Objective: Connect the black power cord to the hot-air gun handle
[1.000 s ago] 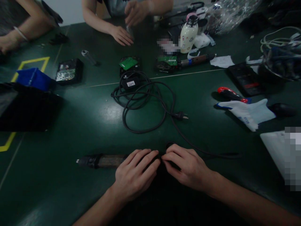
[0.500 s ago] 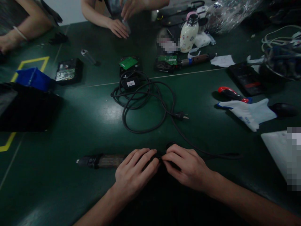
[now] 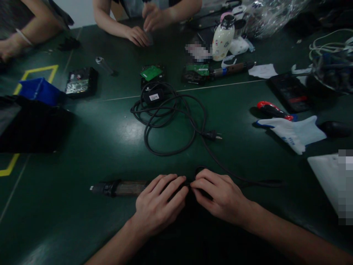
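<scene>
An electric screwdriver (image 3: 128,188) lies flat on the green table, its metal tip pointing left. My left hand (image 3: 162,202) is wrapped over its rear half and hides that part. Close beside it, my right hand (image 3: 220,193) pinches at the screwdriver's back end, where a black cable (image 3: 220,167) comes in. The fingertips of both hands nearly meet, and the joint between cable and tool is hidden by them. Beyond the hands the cable lies in loose coils, with a two-pin plug (image 3: 211,135) and a black adapter box (image 3: 153,95) bearing a white label.
A black bin (image 3: 33,129) and a blue bin (image 3: 40,90) stand at left. Hard drives (image 3: 81,82) lie farther back. At right are a red-handled tool (image 3: 273,109), a white glove (image 3: 298,132) and a bottle (image 3: 223,38). A co-worker's hands (image 3: 153,18) are across the table.
My hands and the screwdriver keep almost the same place. Across the table, the co-worker's raised hand has shifted slightly. The whole view has moved a little.
</scene>
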Available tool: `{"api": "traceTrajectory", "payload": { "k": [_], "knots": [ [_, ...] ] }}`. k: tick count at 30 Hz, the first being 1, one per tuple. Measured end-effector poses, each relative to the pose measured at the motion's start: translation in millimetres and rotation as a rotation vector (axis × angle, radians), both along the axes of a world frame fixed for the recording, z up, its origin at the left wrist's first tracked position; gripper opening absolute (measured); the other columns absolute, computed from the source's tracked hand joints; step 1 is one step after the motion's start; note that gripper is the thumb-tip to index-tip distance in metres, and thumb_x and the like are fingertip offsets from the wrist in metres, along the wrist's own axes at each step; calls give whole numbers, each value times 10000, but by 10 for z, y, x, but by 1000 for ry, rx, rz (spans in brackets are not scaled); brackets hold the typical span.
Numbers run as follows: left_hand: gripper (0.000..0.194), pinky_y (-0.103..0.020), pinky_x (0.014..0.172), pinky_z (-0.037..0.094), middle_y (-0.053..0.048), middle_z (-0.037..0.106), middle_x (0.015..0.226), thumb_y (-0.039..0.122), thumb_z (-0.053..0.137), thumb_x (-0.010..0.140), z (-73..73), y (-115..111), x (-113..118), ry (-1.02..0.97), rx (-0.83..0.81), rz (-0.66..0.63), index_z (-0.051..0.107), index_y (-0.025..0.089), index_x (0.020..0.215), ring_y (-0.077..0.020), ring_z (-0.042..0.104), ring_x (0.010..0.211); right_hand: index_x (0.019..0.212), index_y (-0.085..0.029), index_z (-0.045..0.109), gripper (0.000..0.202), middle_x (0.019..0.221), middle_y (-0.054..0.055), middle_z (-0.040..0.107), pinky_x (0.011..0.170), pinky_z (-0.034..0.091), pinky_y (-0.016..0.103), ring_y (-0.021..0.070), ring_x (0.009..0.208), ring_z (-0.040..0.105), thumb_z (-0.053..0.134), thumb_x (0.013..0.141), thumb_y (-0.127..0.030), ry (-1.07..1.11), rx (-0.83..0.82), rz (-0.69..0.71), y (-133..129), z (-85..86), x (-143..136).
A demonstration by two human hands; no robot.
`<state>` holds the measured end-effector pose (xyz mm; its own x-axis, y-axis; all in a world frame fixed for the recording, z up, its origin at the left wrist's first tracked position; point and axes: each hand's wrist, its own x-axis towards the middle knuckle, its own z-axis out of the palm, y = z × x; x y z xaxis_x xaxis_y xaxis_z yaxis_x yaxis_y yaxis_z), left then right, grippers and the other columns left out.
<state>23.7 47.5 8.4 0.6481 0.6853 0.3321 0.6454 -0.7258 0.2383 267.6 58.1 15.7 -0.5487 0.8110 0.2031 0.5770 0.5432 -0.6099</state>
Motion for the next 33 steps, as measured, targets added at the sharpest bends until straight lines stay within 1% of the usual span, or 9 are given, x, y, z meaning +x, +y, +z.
{"api": "traceTrajectory", "payload": {
  "k": [6,9,13,18,22,25,28,33],
  "knots": [
    [212,-394,1017,541,-39,726,1316,229,712,939,5,2,3,-16,-17,23,714,218,1151,-230,685,1156,1083,-212,674,140,968,40,700,732,506,266,157,892,688,542,1037,-212,-3,-12,6,-5,-6,2],
    [240,-403,1020,539,-31,726,1317,242,723,932,9,-1,6,-23,-18,19,712,224,1171,-234,684,1154,1082,-213,674,149,977,43,702,741,504,275,162,905,686,530,1042,-215,-6,-22,8,-6,-6,3],
    [281,-417,1021,540,-26,710,1350,211,718,928,8,-2,-5,-9,-19,-7,704,240,1208,-246,676,1181,1083,-210,672,156,977,43,700,741,500,278,163,907,683,520,1047,-218,-3,-25,11,-5,8,2],
    [233,-396,1009,544,-38,724,1319,226,725,932,0,-1,1,-28,-16,30,712,215,1165,-232,687,1153,1096,-208,670,163,979,43,693,734,489,274,161,909,679,513,1052,-216,1,-27,9,-7,7,1],
    [276,-415,1020,534,-22,712,1350,248,715,936,-13,-4,-1,-14,-10,-2,706,242,1212,-242,682,1171,1085,-202,672,143,982,40,685,739,494,270,158,904,674,535,1045,-213,9,-33,20,-10,-22,3],
    [254,-408,1023,532,-25,712,1353,218,712,937,-18,-4,-7,-12,-11,3,708,231,1190,-241,681,1175,1083,-205,672,139,980,39,686,742,495,270,159,905,675,538,1044,-216,2,-31,15,-12,-28,4],
    [230,-400,1016,535,-29,719,1339,228,723,935,-14,-3,-5,-23,-8,25,711,220,1165,-237,688,1157,1102,-210,671,147,986,41,690,739,493,272,160,903,676,535,1047,-226,-5,-29,13,-11,-19,4],
    [264,-414,1031,528,-16,706,1366,219,715,937,-2,-4,-6,-16,-20,-9,705,232,1200,-245,677,1181,1090,-214,670,148,991,38,690,732,488,279,160,905,678,528,1049,-225,-7,-25,15,-12,-13,8]
  ]
}}
